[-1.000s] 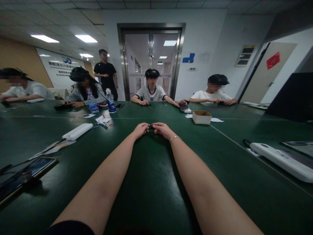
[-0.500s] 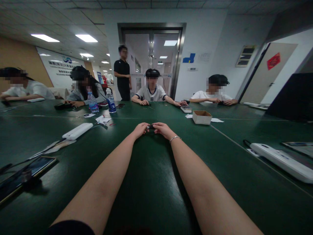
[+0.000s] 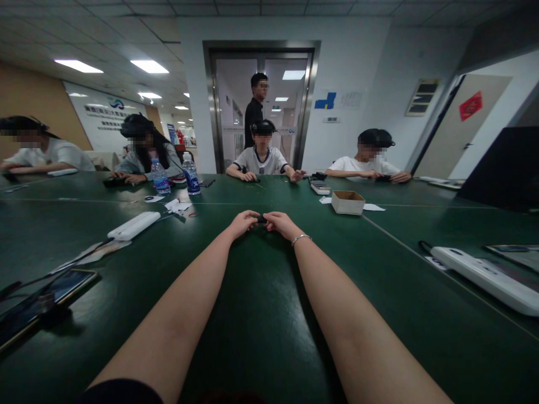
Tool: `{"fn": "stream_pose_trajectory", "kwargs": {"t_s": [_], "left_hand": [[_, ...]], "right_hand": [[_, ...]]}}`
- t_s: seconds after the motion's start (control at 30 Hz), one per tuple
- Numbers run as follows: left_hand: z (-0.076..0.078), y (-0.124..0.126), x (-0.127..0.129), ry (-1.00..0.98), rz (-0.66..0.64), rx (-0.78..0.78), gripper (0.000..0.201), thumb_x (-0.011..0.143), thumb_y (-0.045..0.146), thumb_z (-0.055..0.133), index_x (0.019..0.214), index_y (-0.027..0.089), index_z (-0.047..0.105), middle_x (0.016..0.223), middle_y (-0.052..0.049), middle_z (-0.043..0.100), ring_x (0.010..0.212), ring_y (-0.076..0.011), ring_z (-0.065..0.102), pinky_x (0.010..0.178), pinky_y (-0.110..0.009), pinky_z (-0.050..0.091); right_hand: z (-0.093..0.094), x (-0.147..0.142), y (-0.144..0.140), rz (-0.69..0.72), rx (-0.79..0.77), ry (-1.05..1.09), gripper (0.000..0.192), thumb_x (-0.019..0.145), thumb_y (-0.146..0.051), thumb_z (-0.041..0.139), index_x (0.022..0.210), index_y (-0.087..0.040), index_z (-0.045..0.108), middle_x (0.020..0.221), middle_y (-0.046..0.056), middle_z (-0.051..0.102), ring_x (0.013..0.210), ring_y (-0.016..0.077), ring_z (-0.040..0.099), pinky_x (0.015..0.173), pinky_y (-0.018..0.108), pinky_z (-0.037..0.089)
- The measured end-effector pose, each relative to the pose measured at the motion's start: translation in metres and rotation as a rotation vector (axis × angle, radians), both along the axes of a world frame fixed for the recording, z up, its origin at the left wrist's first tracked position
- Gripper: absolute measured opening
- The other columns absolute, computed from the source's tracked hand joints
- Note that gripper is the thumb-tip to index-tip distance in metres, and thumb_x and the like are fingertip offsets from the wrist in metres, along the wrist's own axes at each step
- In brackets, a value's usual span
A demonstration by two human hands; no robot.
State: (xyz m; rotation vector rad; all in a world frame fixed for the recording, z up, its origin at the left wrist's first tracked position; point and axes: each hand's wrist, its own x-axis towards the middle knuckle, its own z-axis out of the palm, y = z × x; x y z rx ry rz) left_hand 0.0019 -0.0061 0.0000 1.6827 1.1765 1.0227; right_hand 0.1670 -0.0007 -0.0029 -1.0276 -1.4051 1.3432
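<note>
Head view: at the green table (image 3: 256,325), the left hand (image 3: 243,225) and the right hand (image 3: 282,225) pinch a small dark object (image 3: 261,219) between them, the fingers (image 3: 273,216) of each nearly closed, one hand at either end (its details are too small to tell). Beyond them, an open box (image 3: 346,206) stands to the right.

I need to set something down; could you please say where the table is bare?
Bare table lies between the forearms, and right of them, to the white device. The left, around the phone, cable and paper, is crowded.
</note>
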Motion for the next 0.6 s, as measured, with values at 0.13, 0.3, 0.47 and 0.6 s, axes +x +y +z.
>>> {"fn": "stream_pose_trajectory", "kwargs": {"t_s": [0.13, 0.3, 0.47, 0.6], "left_hand": [[0.0020, -0.0027, 0.0000, 0.001, 0.001, -0.001, 0.031, 0.072, 0.017, 0.049, 0.102, 0.012, 0.056, 0.067, -0.001, 0.057, 0.053, -0.0078, 0.046, 0.047, -0.018, 0.034], [0.0016, -0.0020, 0.0007, -0.008, 0.007, -0.004, 0.031, 0.072, 0.018, 0.049, 0.101, 0.012, 0.056, 0.066, -0.001, 0.056, 0.052, -0.0078, 0.046, 0.046, -0.018, 0.034], [0.0007, -0.0009, 0.0007, -0.001, -0.002, 0.012, 0.030, 0.071, 0.017, 0.049, 0.099, 0.012, 0.057, 0.064, -0.001, 0.057, 0.051, -0.0078, 0.047, 0.046, -0.018, 0.034], [-0.0003, 0.0002, 0.0001, -0.009, 0.004, 0.004, 0.030, 0.070, 0.016, 0.049, 0.099, 0.012, 0.057, 0.062, 0.000, 0.056, 0.050, -0.0077, 0.046, 0.046, -0.018, 0.034]], "right_hand": [[0.0003, 0.0000, -0.0004, -0.001, 0.060, -0.090, 0.016, 0.085, -0.020, 0.053, 0.073, -0.009, 0.056, 0.052, 0.001, 0.055, 0.035, 0.0049, 0.046, 0.035, 0.014, 0.038], [0.0063, 0.0040, -0.0071, 0.106, 0.056, 0.003, 0.037, 0.075, -0.004, 0.057, 0.108, -0.019, 0.052, 0.069, -0.003, 0.058, 0.044, 0.0058, 0.054, 0.045, 0.015, 0.046], [0.0074, -0.0014, -0.0062, 0.056, 0.065, -0.146, 0.016, 0.087, -0.021, 0.046, 0.097, -0.013, 0.055, 0.054, -0.001, 0.054, 0.038, 0.0078, 0.050, 0.036, 0.016, 0.040], [0.0059, -0.0018, -0.0050, 0.049, 0.078, -0.098, 0.020, 0.081, -0.008, 0.045, 0.097, -0.016, 0.053, 0.056, -0.004, 0.053, 0.040, 0.0071, 0.052, 0.039, 0.015, 0.041]]}}
